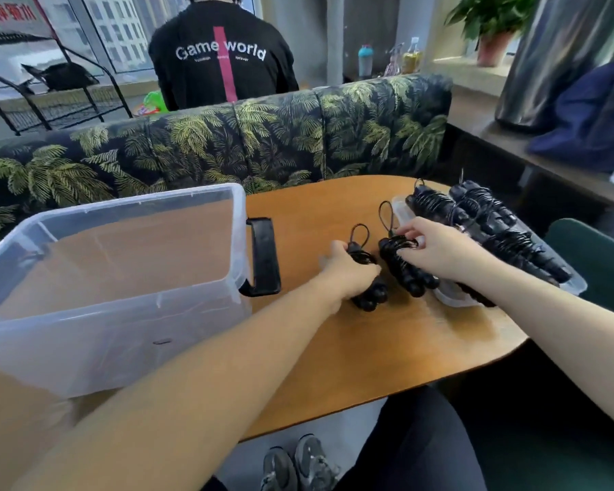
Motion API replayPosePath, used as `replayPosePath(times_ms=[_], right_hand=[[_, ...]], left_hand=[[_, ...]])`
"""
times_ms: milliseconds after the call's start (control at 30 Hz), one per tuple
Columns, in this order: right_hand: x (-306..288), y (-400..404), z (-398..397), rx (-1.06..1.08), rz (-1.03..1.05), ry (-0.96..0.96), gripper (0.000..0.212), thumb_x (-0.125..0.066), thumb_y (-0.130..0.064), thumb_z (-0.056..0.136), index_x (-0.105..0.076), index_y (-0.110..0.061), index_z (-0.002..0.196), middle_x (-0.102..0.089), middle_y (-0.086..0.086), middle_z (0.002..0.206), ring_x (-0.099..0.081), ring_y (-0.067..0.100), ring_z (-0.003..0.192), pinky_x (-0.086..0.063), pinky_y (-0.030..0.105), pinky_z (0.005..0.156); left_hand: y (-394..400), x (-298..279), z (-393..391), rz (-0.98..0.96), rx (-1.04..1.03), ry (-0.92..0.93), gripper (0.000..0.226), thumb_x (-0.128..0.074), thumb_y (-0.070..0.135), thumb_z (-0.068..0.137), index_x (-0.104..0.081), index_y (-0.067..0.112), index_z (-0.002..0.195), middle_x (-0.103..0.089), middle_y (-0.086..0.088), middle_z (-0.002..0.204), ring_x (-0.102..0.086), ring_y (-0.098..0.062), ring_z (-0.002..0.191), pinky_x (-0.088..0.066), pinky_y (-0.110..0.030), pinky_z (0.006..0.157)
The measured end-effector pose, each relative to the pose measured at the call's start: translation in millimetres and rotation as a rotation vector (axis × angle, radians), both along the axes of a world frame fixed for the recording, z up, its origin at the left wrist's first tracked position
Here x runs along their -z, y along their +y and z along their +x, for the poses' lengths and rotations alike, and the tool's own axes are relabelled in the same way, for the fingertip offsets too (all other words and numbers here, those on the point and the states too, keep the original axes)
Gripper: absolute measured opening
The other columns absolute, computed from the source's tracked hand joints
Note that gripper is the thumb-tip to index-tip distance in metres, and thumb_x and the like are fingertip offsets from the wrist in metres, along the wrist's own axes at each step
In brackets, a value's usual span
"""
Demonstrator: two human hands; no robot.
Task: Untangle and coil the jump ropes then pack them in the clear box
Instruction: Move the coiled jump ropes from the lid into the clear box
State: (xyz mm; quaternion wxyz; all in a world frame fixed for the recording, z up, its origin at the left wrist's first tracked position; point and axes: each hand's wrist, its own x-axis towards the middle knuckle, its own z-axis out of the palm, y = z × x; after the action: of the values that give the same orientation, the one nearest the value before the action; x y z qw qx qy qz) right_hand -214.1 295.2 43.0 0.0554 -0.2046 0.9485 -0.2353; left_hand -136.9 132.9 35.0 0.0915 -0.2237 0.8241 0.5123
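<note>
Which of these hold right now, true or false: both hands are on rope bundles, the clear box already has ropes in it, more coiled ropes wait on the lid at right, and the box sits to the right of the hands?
1. Both hands are on rope bundles. True: the left hand grips one coiled rope bundle, the right hand pinches a second bundle.
2. The clear box already holds ropes. False: no rope shows inside it.
3. More coiled ropes lie on the clear lid at right. True.
4. The box sits right of the hands. False: it stands to their left.
</note>
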Motion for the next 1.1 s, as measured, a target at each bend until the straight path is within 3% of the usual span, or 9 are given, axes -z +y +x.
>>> replayPosePath(times_ms=[167, 267, 333, 433, 533, 633, 767, 933, 1100], right_hand=[[8.9, -0.1, -25.4, 0.003, 0.142, 0.045, 0.054, -0.064, -0.043, 0.09, -0.051, -0.027, 0.14, -0.061, 0.006, 0.133, -0.061, 0.028, 0.116, -0.051, 0.038, 0.093], [11.9, -5.8, -39.9, 0.039, 0.221, 0.044, 0.069, -0.065, -0.05, 0.09, -0.041, -0.022, 0.148, -0.056, 0.013, 0.134, -0.061, 0.034, 0.113, -0.048, 0.038, 0.084], [12.8, -9.5, -46.6, 0.087, 0.285, -0.024, 0.082, -0.065, -0.055, 0.088, -0.033, -0.015, 0.152, -0.059, 0.017, 0.12, -0.068, 0.033, 0.095, -0.051, 0.035, 0.074], [12.3, -9.7, -51.8, 0.122, 0.307, -0.097, 0.075, -0.064, -0.059, 0.086, -0.049, -0.008, 0.139, -0.066, 0.009, 0.087, -0.071, 0.023, 0.062, -0.051, 0.026, 0.056], [11.9, -8.4, -51.6, 0.115, 0.343, -0.148, 0.073, -0.064, -0.057, 0.088, -0.041, -0.015, 0.144, -0.065, 0.007, 0.098, -0.071, 0.023, 0.066, -0.056, 0.03, 0.062], [13.4, -4.1, -49.4, 0.132, 0.213, -0.225, 0.069, -0.064, -0.042, 0.092, -0.033, -0.024, 0.15, -0.062, 0.008, 0.105, -0.072, 0.025, 0.063, -0.059, 0.032, 0.058], [12.3, 1.0, -38.9, 0.172, 0.093, -0.336, 0.073, -0.068, -0.032, 0.092, -0.031, -0.025, 0.155, -0.052, 0.018, 0.141, -0.068, 0.033, 0.094, -0.063, 0.039, 0.065], [15.1, -4.0, -22.6, 0.209, 0.062, -0.479, 0.054, -0.072, -0.033, 0.088, -0.048, -0.011, 0.13, -0.065, 0.015, 0.114, -0.072, 0.033, 0.086, -0.064, 0.042, 0.066], [12.3, -6.1, -4.0, 0.297, -0.272, -0.689, 0.038, -0.069, -0.02, 0.092, -0.054, -0.004, 0.124, -0.071, 0.015, 0.101, -0.071, 0.027, 0.084, -0.06, 0.034, 0.062]], left_hand=[[6.4, 24.6, -30.6, -0.023, -0.081, -0.058, 0.089, -0.074, 0.046, 0.087, -0.015, 0.031, 0.152, -0.033, -0.013, 0.148, -0.046, -0.034, 0.123, -0.047, -0.039, 0.087], [11.5, 24.5, -40.5, -0.089, -0.053, -0.117, 0.095, -0.077, 0.048, 0.083, -0.014, 0.034, 0.153, -0.034, -0.013, 0.144, -0.05, -0.037, 0.119, -0.056, -0.041, 0.067], [13.6, 22.8, -43.8, -0.097, -0.051, -0.153, 0.096, -0.077, 0.046, 0.083, -0.014, 0.033, 0.154, -0.033, -0.013, 0.144, -0.05, -0.037, 0.12, -0.059, -0.042, 0.068], [15.2, 16.7, -43.4, -0.037, -0.049, -0.187, 0.097, -0.079, 0.043, 0.076, -0.021, 0.033, 0.153, -0.038, -0.012, 0.14, -0.051, -0.036, 0.121, -0.061, -0.045, 0.071], [17.1, 11.0, -39.9, 0.067, -0.03, -0.225, 0.096, -0.076, 0.043, 0.058, -0.028, 0.037, 0.141, -0.049, -0.014, 0.13, -0.06, -0.038, 0.11, -0.062, -0.055, 0.073], [17.4, -1.6, -33.4, 0.116, -0.003, -0.211, 0.077, -0.076, 0.037, 0.071, -0.027, 0.034, 0.13, -0.055, -0.015, 0.122, -0.065, -0.037, 0.103, -0.063, -0.054, 0.072], [8.1, -21.5, -23.0, 0.12, 0.049, -0.16, 0.062, -0.07, 0.03, 0.089, -0.026, 0.026, 0.132, -0.06, -0.015, 0.114, -0.068, -0.032, 0.096, -0.063, -0.045, 0.074], [-2.2, -46.7, 1.8, 0.082, 0.093, -0.112, 0.061, -0.072, 0.031, 0.088, -0.033, 0.017, 0.132, -0.064, -0.015, 0.109, -0.071, -0.029, 0.09, -0.063, -0.048, 0.079], [-15.9, -72.4, 27.9, 0.119, 0.098, -0.039, 0.036, -0.067, 0.032, 0.088, -0.059, 0.009, 0.114, -0.071, -0.015, 0.105, -0.072, -0.026, 0.078, -0.064, -0.045, 0.079]])
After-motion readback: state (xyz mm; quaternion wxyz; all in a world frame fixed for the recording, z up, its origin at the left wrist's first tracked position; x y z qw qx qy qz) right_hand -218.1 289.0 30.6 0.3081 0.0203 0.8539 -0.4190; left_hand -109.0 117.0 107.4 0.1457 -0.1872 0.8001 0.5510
